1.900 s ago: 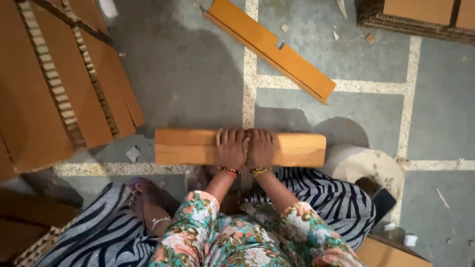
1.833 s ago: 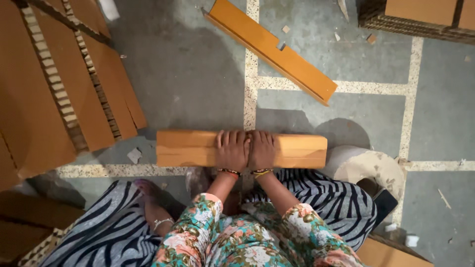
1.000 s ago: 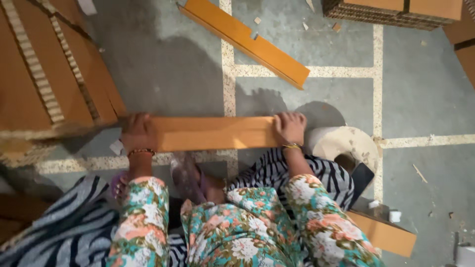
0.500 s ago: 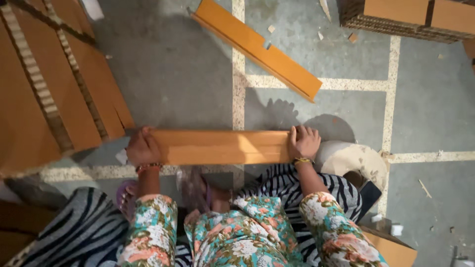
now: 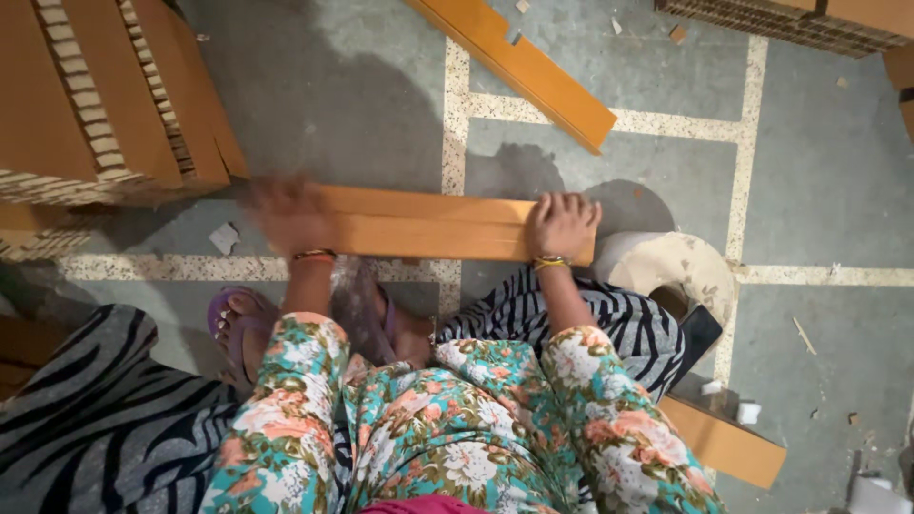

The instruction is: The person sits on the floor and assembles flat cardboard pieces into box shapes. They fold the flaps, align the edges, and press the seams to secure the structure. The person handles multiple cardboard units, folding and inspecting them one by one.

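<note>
Here, in the head view, a long orange board (image 5: 428,225) lies flat on the grey floor (image 5: 819,171) just beyond the person's knees, with the right hand (image 5: 562,224) pressing its right end, fingers spread over the top face. The left hand (image 5: 286,217) is blurred at the left end, so I cannot tell its fingers. The board looks stiff and light, probably smooth-faced, best held at both ends; another orange plank (image 5: 519,67) lies far, stacked panels (image 5: 105,95) at left.

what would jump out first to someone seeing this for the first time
A long orange board lies across the middle of the grey floor, with the left hand, blurred, on its left part and the right hand pressing near its right end. A second orange board lies slanted above it, and stacked cardboard sheets fill the upper left corner.
</note>
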